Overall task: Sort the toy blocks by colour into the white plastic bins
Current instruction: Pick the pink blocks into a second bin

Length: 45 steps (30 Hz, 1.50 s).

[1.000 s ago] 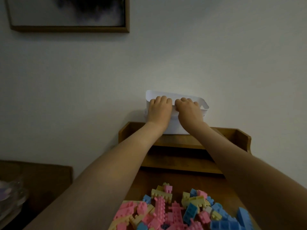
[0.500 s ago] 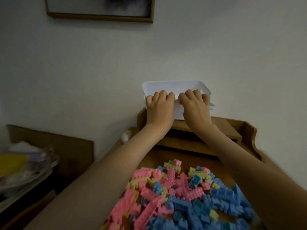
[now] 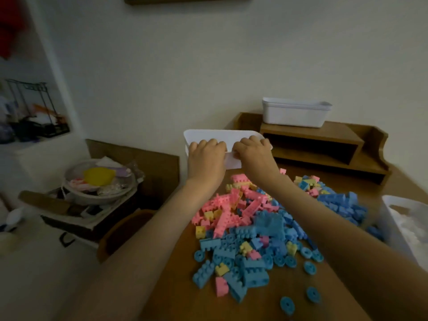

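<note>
One wooden table (image 3: 266,309) carries everything. A wide pile of pink, blue and yellow toy blocks (image 3: 266,223) lies across its middle. A wooden shelf (image 3: 312,135) stands at its far edge with the shelf bin (image 3: 294,115) on top. The side bin (image 3: 398,212) sits at the table's right edge. The held bin (image 3: 220,135) is at the pile's far side. The left hand (image 3: 205,156) and right hand (image 3: 254,156) grip it side by side, fingers curled over its near rim.

Wooden shelf riser (image 3: 335,133) at the back of the table (image 3: 185,300); leftward, a cluttered bowl (image 3: 102,198), perhaps glass.
</note>
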Available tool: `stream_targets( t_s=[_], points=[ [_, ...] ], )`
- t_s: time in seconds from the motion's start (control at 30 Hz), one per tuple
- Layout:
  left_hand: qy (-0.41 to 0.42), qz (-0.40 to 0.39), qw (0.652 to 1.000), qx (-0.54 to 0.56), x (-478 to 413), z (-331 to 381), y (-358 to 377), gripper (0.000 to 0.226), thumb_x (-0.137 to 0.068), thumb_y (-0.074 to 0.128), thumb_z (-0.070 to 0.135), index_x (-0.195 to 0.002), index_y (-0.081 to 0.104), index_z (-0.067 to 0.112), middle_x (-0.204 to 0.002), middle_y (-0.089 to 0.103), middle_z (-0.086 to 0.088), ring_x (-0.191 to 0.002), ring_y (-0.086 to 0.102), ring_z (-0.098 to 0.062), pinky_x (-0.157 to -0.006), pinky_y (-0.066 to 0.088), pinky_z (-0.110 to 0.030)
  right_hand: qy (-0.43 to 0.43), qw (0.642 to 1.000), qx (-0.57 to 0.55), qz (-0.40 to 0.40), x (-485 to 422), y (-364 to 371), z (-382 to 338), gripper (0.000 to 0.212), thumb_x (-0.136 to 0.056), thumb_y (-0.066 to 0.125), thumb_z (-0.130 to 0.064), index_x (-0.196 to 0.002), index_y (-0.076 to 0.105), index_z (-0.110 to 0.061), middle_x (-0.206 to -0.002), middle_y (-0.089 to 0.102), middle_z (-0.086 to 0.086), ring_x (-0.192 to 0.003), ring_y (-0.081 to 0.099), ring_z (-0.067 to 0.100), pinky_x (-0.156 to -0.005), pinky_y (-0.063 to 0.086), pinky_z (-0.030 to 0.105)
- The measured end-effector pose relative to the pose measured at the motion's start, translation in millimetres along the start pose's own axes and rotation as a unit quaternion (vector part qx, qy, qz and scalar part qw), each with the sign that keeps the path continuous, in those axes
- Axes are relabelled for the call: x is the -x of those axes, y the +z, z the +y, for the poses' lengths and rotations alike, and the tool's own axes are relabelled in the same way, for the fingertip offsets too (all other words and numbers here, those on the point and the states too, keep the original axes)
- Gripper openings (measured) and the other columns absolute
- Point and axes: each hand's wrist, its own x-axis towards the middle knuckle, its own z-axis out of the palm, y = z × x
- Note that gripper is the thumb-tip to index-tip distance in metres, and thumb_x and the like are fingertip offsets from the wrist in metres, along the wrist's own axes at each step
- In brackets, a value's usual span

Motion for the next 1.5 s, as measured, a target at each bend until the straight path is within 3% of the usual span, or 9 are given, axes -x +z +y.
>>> stream_targets(
  t_s=[0.13,0.3,0.43,0.57,0.97,1.1,1.27,1.37,1.5],
  points=[
    [-0.019,-0.038,0.998,-0.052,21,-22,-7,0.022,-0.097,0.049,0.020,-0.115,0.059,0.015,-0.110,0.064,-0.006,-0.103,0.057,-0.024,-0.087,0.040,-0.034,0.016,0.988,-0.153,-0.009,20,17,-35,0.047,-0.080,0.057,0.005,-0.125,0.049,-0.002,-0.119,0.053,0.015,-0.107,0.047,0.029,-0.089,0.041,0.036],
    [-0.052,-0.109,0.987,-0.105,30,-44,-5,0.022,-0.097,0.047,0.017,-0.113,0.060,0.015,-0.110,0.065,-0.008,-0.104,0.059,-0.026,-0.083,0.042,-0.033,0.011,0.954,-0.273,-0.124,42,33,-63,0.023,-0.088,0.048,-0.024,-0.107,0.054,-0.011,-0.101,0.049,0.002,-0.095,0.044,0.017,-0.086,0.041,0.035],
    [-0.046,-0.134,0.983,-0.115,32,-42,2,0.019,-0.098,0.047,0.019,-0.113,0.057,0.014,-0.108,0.064,-0.007,-0.101,0.058,-0.024,-0.078,0.043,-0.032,-0.067,0.932,-0.195,-0.297,47,43,-68,0.050,-0.086,0.033,-0.046,-0.126,0.052,-0.023,-0.127,0.048,0.000,-0.119,0.038,0.019,-0.105,0.025,0.044],
    [-0.063,-0.161,0.982,-0.075,38,-41,9,0.023,-0.097,0.050,0.023,-0.116,0.058,0.014,-0.109,0.064,-0.007,-0.098,0.061,-0.022,-0.071,0.045,-0.030,-0.114,0.916,-0.108,-0.369,41,37,-66,0.044,-0.098,0.032,-0.042,-0.141,0.037,-0.035,-0.151,0.029,-0.007,-0.139,0.020,0.018,-0.111,0.010,0.047],
    [-0.042,-0.241,0.968,0.059,49,-25,13,0.029,-0.098,0.043,0.031,-0.089,0.062,0.012,-0.074,0.055,0.000,-0.071,0.051,-0.016,-0.058,0.036,-0.026,0.002,0.914,-0.114,-0.388,71,20,-20,0.042,-0.093,0.041,-0.053,-0.133,0.040,-0.042,-0.138,0.035,-0.005,-0.129,0.030,0.020,-0.108,0.016,0.045],
    [-0.054,-0.260,0.961,0.080,49,-14,17,0.031,-0.096,0.043,0.031,-0.080,0.056,0.008,-0.063,0.046,0.001,-0.066,0.051,-0.018,-0.054,0.033,-0.027,-0.006,0.904,-0.195,-0.379,78,11,-5,0.033,-0.095,0.048,-0.030,-0.126,0.051,-0.040,-0.132,0.043,-0.009,-0.120,0.040,0.014,-0.107,0.028,0.038],
    [-0.044,-0.183,0.982,0.003,55,9,7,0.023,-0.097,0.045,0.020,-0.118,0.049,0.010,-0.113,0.056,-0.009,-0.104,0.053,-0.024,-0.080,0.043,-0.031,0.005,0.960,-0.220,-0.173,94,5,22,0.027,-0.095,0.047,-0.009,-0.106,0.067,-0.021,-0.111,0.061,-0.008,-0.105,0.050,0.013,-0.096,0.038,0.033],
    [0.018,-0.144,0.988,-0.045,64,28,5,0.034,-0.094,0.045,0.012,-0.127,0.041,0.010,-0.129,0.044,-0.012,-0.118,0.041,-0.026,-0.095,0.035,-0.033,0.008,0.942,-0.261,-0.211,103,-10,28,0.027,-0.094,0.048,-0.004,-0.102,0.069,-0.019,-0.103,0.061,-0.014,-0.098,0.051,-0.003,-0.085,0.036,0.011],
    [0.110,-0.261,0.956,-0.078,76,41,11,0.033,-0.091,0.049,0.020,-0.124,0.045,0.019,-0.131,0.042,-0.007,-0.122,0.034,-0.026,-0.099,0.024,-0.041,-0.014,0.913,-0.272,-0.305,116,-20,14,0.012,-0.088,0.058,-0.043,-0.092,0.064,-0.034,-0.098,0.059,-0.018,-0.097,0.046,0.003,-0.090,0.032,0.025]
  ],
)
